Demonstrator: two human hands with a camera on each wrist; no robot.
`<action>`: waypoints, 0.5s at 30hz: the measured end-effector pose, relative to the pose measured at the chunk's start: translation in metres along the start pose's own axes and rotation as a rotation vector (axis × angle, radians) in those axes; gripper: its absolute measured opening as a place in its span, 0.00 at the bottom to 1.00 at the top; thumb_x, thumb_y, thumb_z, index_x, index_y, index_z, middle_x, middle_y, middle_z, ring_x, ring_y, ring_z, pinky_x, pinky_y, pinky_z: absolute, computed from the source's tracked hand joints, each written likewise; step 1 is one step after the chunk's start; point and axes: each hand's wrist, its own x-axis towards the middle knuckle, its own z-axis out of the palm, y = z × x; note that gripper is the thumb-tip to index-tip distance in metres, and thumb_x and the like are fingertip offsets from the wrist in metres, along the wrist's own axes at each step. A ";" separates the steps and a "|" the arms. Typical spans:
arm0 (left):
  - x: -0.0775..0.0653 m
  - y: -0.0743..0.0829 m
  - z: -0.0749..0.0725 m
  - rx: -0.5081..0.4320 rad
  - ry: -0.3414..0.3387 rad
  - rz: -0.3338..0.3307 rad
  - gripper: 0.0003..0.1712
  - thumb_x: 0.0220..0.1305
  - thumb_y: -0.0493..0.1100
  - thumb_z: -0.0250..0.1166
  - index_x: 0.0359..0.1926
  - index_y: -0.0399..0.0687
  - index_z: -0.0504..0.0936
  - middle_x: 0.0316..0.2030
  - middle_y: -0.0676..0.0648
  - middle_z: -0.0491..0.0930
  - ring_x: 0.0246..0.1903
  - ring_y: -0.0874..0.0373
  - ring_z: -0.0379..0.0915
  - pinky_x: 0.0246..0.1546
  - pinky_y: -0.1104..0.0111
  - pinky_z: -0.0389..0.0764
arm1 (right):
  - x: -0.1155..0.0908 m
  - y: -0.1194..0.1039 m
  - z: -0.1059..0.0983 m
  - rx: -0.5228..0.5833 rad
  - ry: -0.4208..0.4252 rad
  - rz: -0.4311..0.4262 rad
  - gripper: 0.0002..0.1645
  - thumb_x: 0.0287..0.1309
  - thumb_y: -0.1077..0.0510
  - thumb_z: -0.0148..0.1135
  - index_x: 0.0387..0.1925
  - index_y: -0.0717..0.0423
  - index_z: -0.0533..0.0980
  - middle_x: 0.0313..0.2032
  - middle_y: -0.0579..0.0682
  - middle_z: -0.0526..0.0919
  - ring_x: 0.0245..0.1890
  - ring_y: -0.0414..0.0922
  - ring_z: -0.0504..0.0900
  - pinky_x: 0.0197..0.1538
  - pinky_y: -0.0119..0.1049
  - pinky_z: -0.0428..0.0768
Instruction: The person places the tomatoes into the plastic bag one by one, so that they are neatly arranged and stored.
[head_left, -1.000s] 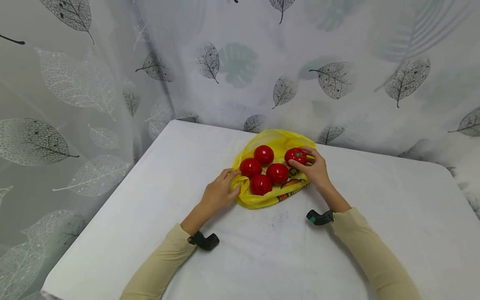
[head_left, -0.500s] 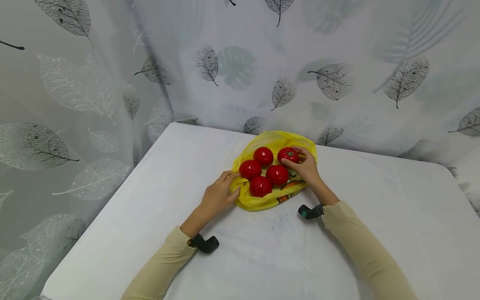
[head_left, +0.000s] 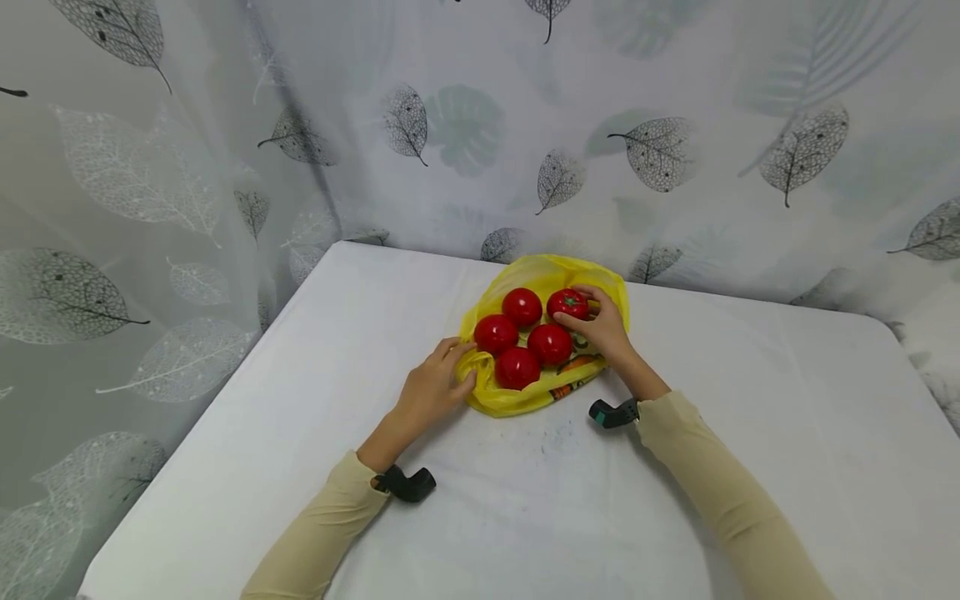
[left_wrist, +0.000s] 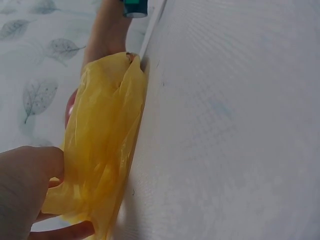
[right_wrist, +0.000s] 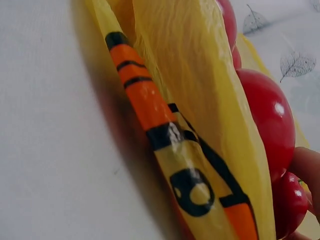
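Observation:
A yellow plastic bag (head_left: pixel 498 404) lies spread at the back middle of the table, with several red tomatoes (head_left: pixel 517 367) in its opening. At the bag's left edge, my left hand (head_left: pixel 431 387) holds the plastic between thumb and fingers; the left wrist view shows the yellow film (left_wrist: pixel 102 135) running up from them. My right hand (head_left: pixel 606 329) grips a tomato with a green stem top (head_left: pixel 567 303) at the bag's right side, beside the others. In the right wrist view, this gripped tomato (right_wrist: pixel 290 205) sits just below another tomato (right_wrist: pixel 267 117), behind the bag's printed wall.
The bag rests on a white-covered table (head_left: pixel 540 517). A leaf-patterned curtain (head_left: pixel 465 125) hangs behind the table's back edge and along its left side. Each wrist carries a small dark camera, such as the left one (head_left: pixel 408 484).
My right hand has moved left with the gripped tomato, bringing it from the bag's right edge in against the other tomatoes. My left hand stays at the bag's left edge.

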 end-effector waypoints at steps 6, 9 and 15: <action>0.002 0.000 -0.001 -0.007 -0.001 -0.003 0.23 0.61 0.42 0.65 0.57 0.40 0.78 0.56 0.39 0.75 0.28 0.52 0.78 0.22 0.69 0.80 | -0.002 -0.002 0.001 0.000 0.017 -0.014 0.40 0.59 0.53 0.68 0.68 0.58 0.63 0.65 0.63 0.64 0.63 0.62 0.66 0.63 0.55 0.71; 0.002 0.001 -0.002 -0.004 -0.010 -0.010 0.23 0.62 0.42 0.64 0.58 0.41 0.78 0.56 0.39 0.75 0.30 0.51 0.79 0.23 0.68 0.81 | -0.005 -0.004 0.002 0.001 0.026 -0.019 0.39 0.60 0.53 0.67 0.68 0.59 0.63 0.64 0.63 0.65 0.62 0.61 0.67 0.64 0.54 0.70; 0.001 0.003 -0.002 -0.001 -0.005 -0.007 0.23 0.61 0.41 0.65 0.58 0.41 0.78 0.56 0.39 0.75 0.28 0.52 0.78 0.23 0.68 0.81 | -0.013 -0.008 0.000 0.020 0.015 -0.028 0.36 0.62 0.57 0.65 0.68 0.61 0.63 0.65 0.63 0.65 0.63 0.61 0.67 0.67 0.52 0.68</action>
